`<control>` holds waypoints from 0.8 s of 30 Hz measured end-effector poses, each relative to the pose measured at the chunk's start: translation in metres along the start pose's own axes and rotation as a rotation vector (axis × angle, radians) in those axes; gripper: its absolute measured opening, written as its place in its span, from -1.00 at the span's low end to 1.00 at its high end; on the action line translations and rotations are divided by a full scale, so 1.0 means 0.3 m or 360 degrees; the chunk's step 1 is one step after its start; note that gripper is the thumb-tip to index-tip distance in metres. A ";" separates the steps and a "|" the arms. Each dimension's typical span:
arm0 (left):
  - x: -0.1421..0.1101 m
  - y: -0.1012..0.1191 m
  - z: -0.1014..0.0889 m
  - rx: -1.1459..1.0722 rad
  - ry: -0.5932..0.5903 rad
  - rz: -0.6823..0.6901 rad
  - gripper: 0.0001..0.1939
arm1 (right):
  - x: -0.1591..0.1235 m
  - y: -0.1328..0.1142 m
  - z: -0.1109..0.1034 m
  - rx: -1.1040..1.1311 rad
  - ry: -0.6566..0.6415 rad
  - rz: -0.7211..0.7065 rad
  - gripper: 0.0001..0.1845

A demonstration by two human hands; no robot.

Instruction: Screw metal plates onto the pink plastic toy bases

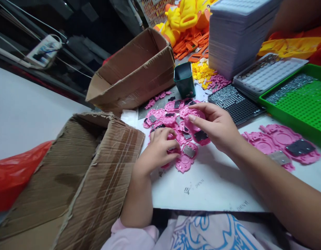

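A heap of pink plastic toy parts (176, 118) with small dark and silver metal plates lies on the white sheet (215, 184) in front of me. My left hand (160, 149) is curled on a pink part at the heap's near edge. My right hand (215, 126) reaches in from the right and pinches another pink part (193, 121) between thumb and fingers just above the heap. A few more pink parts (280, 142) with metal plates lie apart to the right.
A worn cardboard box (72, 184) stands at near left, a second open box (134, 69) behind it. A dark green cup (184, 80), black tray (233, 100), green tray (301, 100), stacked grey trays (236, 34), and yellow and orange parts (189, 27) fill the back.
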State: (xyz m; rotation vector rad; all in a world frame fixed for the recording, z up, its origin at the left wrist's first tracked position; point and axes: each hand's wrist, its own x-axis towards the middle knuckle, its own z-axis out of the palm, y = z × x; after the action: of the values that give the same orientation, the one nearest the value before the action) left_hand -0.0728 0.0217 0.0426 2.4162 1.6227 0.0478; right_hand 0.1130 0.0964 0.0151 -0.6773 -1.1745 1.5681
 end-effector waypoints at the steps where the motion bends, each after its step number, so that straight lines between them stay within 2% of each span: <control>1: 0.002 0.002 0.003 0.0011 -0.0007 0.0000 -0.89 | 0.000 0.000 0.001 0.0010 -0.0006 0.0009 -0.68; 6: 0.003 0.006 0.006 0.0009 0.0004 0.0007 -0.96 | -0.003 0.012 0.002 0.0006 -0.0032 0.0007 -0.72; 10: 0.002 0.011 -0.007 -0.0136 0.0063 0.0061 -0.97 | -0.006 0.018 -0.002 -0.0052 -0.0084 -0.0004 -0.71; 13: 0.001 0.013 -0.005 -0.0460 0.0354 0.0068 -0.97 | -0.010 0.014 -0.001 -0.0124 -0.0149 0.0009 -0.68; 15: 0.001 0.010 0.010 -0.0837 0.0712 -0.0010 -0.98 | -0.013 0.012 0.003 -0.0204 -0.0186 0.0034 -0.66; 18: 0.004 0.006 0.043 -0.1434 0.1203 -0.0198 -0.87 | -0.019 0.012 0.015 -0.0264 -0.0216 0.0121 -0.64; 20: 0.010 0.012 0.058 -0.1707 0.1336 -0.0292 -0.84 | -0.024 0.015 0.025 -0.0278 -0.0231 0.0161 -0.64; 24: 0.028 0.038 0.062 -0.2136 0.1317 -0.0370 -0.79 | -0.039 0.021 0.042 -0.0350 -0.0302 0.0156 -0.65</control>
State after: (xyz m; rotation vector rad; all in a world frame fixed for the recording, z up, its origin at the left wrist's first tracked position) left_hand -0.0563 0.0220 0.0262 1.1355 1.2961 1.6371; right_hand 0.1035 0.0810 0.0124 -0.7506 -1.4900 1.6269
